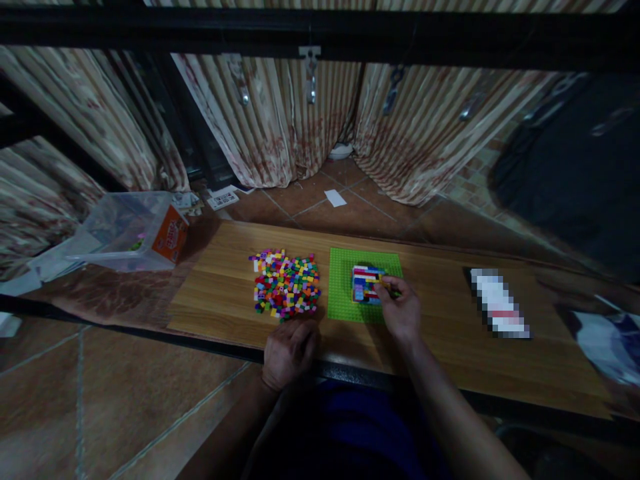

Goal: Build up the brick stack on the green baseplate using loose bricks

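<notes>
A green studded baseplate (pixel 340 293) lies on the wooden board. On it stands a low block of stacked building bricks (pixel 364 287) in red, white, blue and yellow. My right hand (pixel 403 310) is at the right side of this block, thumb and fingers pinched on a small brick that they mostly cover. To the left is a spread pile of loose colourful bricks (pixel 287 283). My left hand (pixel 290 353) rests at the board's front edge, just below the pile. Its fingers are curled in, and whatever may be inside them is hidden.
A clear plastic bin (pixel 115 250) with an orange label stands left of the wooden board (pixel 215 280). A pixelated flat object (pixel 500 303) lies on the board at right, with a white and blue bag (pixel 607 347) beyond. Curtains (pixel 265 133) hang behind; paper (pixel 335 198) lies there.
</notes>
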{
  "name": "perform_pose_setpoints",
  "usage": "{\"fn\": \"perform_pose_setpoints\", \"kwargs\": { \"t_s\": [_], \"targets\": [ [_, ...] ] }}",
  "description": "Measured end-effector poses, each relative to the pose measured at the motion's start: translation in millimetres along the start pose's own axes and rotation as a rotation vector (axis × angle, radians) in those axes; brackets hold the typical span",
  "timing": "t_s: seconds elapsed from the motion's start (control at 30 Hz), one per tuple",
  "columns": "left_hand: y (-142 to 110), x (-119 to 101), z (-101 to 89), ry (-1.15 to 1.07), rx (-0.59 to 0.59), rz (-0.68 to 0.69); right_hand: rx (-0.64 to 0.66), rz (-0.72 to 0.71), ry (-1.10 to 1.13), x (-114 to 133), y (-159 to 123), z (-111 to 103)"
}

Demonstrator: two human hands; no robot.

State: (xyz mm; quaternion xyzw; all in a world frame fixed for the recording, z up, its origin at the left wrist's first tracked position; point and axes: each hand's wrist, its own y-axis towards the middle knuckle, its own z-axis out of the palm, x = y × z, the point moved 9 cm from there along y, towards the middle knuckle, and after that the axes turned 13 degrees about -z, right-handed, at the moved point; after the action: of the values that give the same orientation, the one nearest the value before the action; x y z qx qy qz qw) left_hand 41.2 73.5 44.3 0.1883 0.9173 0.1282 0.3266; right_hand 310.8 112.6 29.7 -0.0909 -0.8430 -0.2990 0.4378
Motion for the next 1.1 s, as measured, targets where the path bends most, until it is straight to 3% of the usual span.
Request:
{"fn": "perform_pose_setpoints", "kwargs": {
  "t_s": [0.87, 1.1],
  "targets": [
    [-2, 2, 2.4, 0.000, 0.008, -0.017, 0.015, 0.091, 0.075, -15, -1, 10],
    [-1, 1, -0.9, 0.002, 0.011, -0.029, 0.078, 0.070, 0.101, -11, -1, 10]
  ]
}}
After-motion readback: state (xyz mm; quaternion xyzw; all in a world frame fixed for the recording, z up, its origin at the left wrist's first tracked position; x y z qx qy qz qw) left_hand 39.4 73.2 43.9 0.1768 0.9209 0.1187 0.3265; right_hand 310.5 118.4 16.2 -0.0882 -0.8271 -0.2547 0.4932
